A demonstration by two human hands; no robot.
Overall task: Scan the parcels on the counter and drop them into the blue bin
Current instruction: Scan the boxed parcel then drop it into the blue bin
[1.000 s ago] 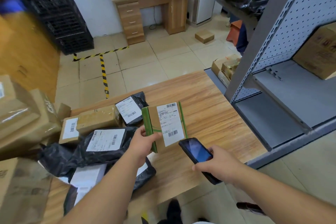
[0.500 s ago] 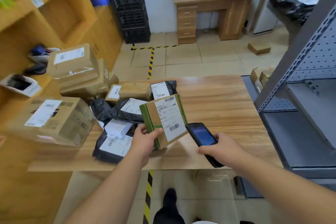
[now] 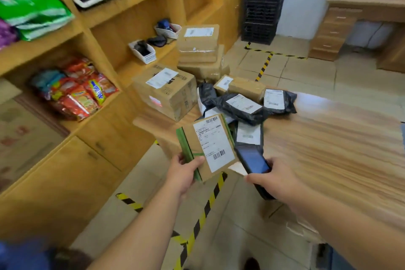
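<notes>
Two hands are busy, and the view has swung hard to the left since a second ago: the grey metal rack that filled the right side is gone, and the wooden shelving [image 3: 122, 22] with its snack packets [image 3: 81, 92] now fills the left. At the bottom left corner I see a blurred patch of blue [image 3: 19, 254]; it may be the bin, but I cannot tell from this frame.

Moving right, my left hand [image 3: 185, 172] is clamped on the green-edged parcel [image 3: 208, 146], thumb across the front near the green band, fingers behind. It has come off the counter [image 3: 333, 149] and now hangs out past its front edge, above the floor with the yellow-black tape [image 3: 206, 208], label facing me. A second ago it stood over the wooden top.

Just beside it, my right hand [image 3: 277, 178] grasps the scanner [image 3: 252, 161], whose top end sits close against the parcel's lower right edge, screen up. Behind them the pile of unscanned parcels [image 3: 238, 103] lies on the counter, black bags and brown boxes.

My read: the turn suggests the scan is done or nearly so, and the drop comes next, once the bin is properly in sight
</notes>
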